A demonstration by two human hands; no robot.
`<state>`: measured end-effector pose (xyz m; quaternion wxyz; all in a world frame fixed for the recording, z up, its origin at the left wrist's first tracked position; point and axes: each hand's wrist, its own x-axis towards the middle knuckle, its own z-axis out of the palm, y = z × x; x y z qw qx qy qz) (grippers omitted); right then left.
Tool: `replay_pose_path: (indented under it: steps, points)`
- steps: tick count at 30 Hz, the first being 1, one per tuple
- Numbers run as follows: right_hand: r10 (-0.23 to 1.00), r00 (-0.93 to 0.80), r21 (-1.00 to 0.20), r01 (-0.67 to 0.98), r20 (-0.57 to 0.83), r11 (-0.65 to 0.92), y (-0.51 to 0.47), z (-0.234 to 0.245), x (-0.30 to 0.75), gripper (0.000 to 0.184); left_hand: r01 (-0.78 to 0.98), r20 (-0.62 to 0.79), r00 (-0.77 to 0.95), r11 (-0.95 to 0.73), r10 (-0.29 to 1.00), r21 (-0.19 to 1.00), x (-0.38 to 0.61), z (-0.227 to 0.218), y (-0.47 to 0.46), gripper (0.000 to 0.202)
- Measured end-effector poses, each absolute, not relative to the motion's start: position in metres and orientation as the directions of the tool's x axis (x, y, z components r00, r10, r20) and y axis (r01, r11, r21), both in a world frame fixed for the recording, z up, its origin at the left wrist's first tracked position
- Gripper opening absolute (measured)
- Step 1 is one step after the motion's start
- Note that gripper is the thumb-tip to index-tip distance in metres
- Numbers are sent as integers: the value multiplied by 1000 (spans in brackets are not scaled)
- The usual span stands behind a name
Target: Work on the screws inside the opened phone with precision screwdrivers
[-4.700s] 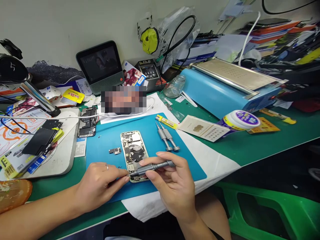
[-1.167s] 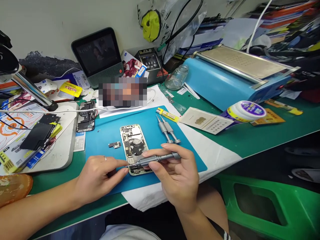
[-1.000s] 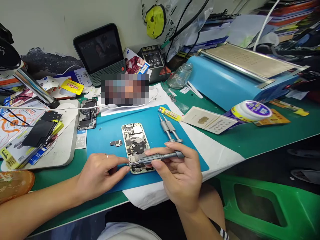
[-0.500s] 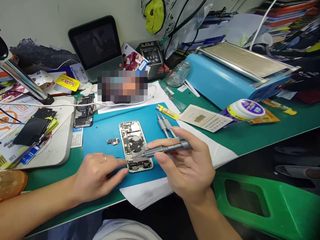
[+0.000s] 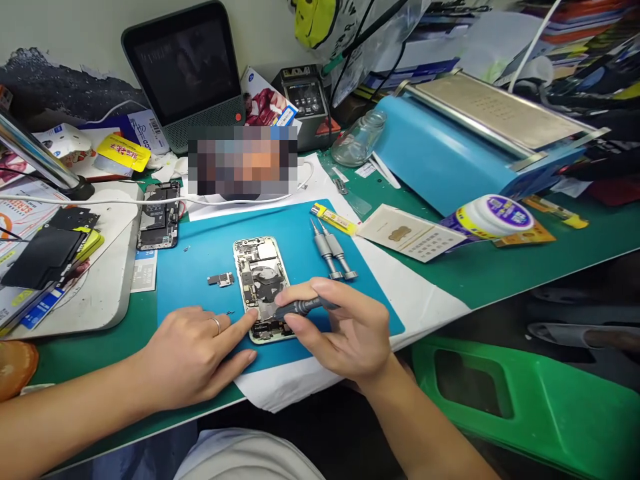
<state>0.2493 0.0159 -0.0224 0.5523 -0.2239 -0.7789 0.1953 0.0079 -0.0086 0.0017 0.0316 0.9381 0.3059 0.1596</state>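
Note:
An opened phone lies on the blue mat, its inner parts and boards exposed. My left hand rests on the mat, holding nothing; the stretched index finger touches the phone's lower left edge and the thumb is apart from it. In my right hand a grey screwdriver is gripped between thumb and fingers, its tip end over the phone's lower part; the exact contact is too small to tell. A small board piece lies left of the phone, and tiny screws sit below it.
Two more grey screwdrivers lie right of the phone. Another opened phone is at the mat's upper left. A card, a white tub and a blue machine stand to the right. A white cable crosses behind.
My right hand has moved left and down, bringing the screwdriver from beside the phone to a steeper hold over its lower part. My left index finger has straightened onto the phone's edge.

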Motion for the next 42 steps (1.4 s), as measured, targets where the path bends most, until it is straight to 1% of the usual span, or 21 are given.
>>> replay_pose_path:
  steps: [8,12,19,23,26,29,33,35,40,42]
  points:
    - [557,-340,-541,149,758,828,18,-21,248,76,582,251,764,-803,594,131,10,6,-9,43]
    - [546,-363,-531,147,756,834,17,-22,248,78,591,238,760,-795,605,132,11,6,-10,43]
    - [515,-374,-490,169,771,855,18,-22,248,75,579,248,764,-802,596,144,10,5,-9,42]
    - [486,-387,-439,210,783,874,20,-17,246,63,576,247,765,-803,595,151,9,5,-8,42]
    - [417,-397,-360,213,818,909,22,-14,244,57,571,240,770,-806,591,156,9,5,-8,42]
    - [373,-400,-329,175,837,928,22,-14,243,62,571,242,769,-806,591,156,9,6,-9,40]
    - [411,-418,-382,154,810,911,20,-16,244,73,569,240,771,-807,591,159,8,5,-10,41]
    - [415,-422,-387,156,806,909,20,-16,244,75,568,239,772,-808,589,159,7,4,-10,41]
    - [371,-422,-334,161,827,929,21,-15,243,76,572,233,770,-804,594,160,9,4,-9,37]
    - [390,-420,-347,178,819,921,20,-15,243,76,568,223,773,-804,594,174,10,4,-9,35]
